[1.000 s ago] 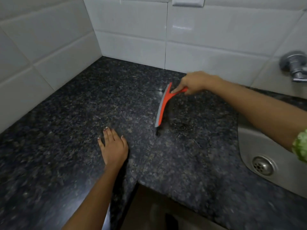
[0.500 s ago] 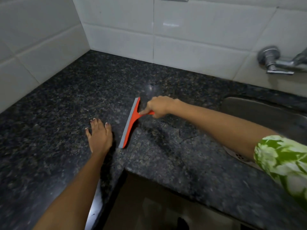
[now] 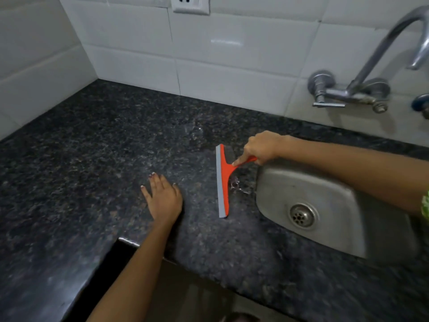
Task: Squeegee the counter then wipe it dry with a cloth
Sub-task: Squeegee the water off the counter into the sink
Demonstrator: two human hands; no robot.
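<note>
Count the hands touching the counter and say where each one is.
2. The left hand lies flat, palm down, on the dark counter, left of the squeegee. The right hand holds the squeegee's handle near the sink; whether it touches the stone itself is unclear.

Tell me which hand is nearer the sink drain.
Right. The right hand grips the squeegee handle at the sink's far-left rim, above the sink drain. The left hand lies flat on the counter, beyond the squeegee.
</note>
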